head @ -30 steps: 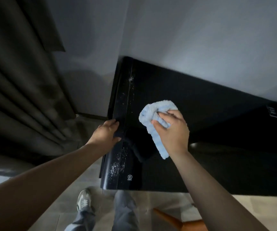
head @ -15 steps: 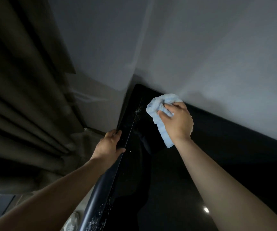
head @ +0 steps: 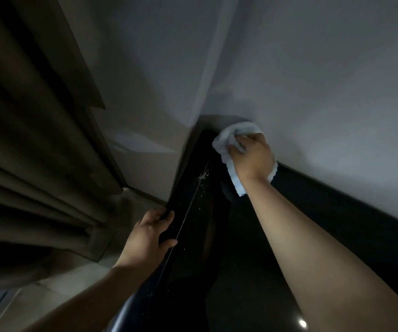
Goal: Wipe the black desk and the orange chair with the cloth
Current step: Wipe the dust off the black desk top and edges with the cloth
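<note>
At desk [head: 253, 248] far corner, right hand [head: 253, 156] gripping cloth [head: 231, 137], left hand [head: 147, 236] gripping edge

Dim and grainy throughout. Soft light falls on the grey wall [head: 312, 68] at right; the curtain [head: 25, 152] at left sinks into shadow. A small glare spot (near right) glints on the black desk [head: 241, 271]. Wide-angle bending stretches the edges.

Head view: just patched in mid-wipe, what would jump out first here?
The pale cloth, bunched in the right hand, stands out at the black desk's far corner against the grey wall. Next, white specks scattered along the desk's left edge, which the left hand grips. Dark curtains hang on the left.
</note>
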Tool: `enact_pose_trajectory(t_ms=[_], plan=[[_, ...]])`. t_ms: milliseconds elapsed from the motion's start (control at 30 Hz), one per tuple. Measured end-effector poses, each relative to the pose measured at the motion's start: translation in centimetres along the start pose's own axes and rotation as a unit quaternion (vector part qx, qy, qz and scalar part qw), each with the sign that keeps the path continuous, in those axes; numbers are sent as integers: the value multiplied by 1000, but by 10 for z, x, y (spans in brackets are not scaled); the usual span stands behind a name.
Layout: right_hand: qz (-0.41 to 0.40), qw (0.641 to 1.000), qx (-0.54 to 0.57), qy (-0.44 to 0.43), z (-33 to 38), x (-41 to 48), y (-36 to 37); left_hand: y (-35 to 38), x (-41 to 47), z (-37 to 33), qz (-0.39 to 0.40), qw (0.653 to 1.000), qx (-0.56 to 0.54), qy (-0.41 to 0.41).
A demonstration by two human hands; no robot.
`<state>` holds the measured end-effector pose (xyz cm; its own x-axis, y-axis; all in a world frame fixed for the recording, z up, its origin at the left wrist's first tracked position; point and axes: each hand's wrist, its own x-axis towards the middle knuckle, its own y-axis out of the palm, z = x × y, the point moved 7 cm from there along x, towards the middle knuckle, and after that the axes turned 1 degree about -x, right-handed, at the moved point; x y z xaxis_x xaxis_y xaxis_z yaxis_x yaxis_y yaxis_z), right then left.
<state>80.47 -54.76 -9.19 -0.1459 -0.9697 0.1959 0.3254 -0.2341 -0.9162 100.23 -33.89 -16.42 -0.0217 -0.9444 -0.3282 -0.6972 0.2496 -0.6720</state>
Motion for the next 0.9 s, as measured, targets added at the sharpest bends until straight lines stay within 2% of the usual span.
enact_pose_trajectory(t_ms=[167,333,433,600,733,900], plan=[[5,1000,-17,11,4,20,19,-1,0,0,-7,1000,-6,4],[94,993,-73,-8,7,30,38,2,1,2,-3,1000,-5,7],[129,990,-51,-15,5,31,45,1,2,1,-2,1000,-8,7],[148,988,-36,-18,7,30,45,-2,1,-1,-3,1000,-9,8],[154,988,-13,24,3,27,43,-2,1,0,-4,1000,-5,12],[155,988,-12,-27,11,11,35,-2,1,-1,-2,1000,2,15]])
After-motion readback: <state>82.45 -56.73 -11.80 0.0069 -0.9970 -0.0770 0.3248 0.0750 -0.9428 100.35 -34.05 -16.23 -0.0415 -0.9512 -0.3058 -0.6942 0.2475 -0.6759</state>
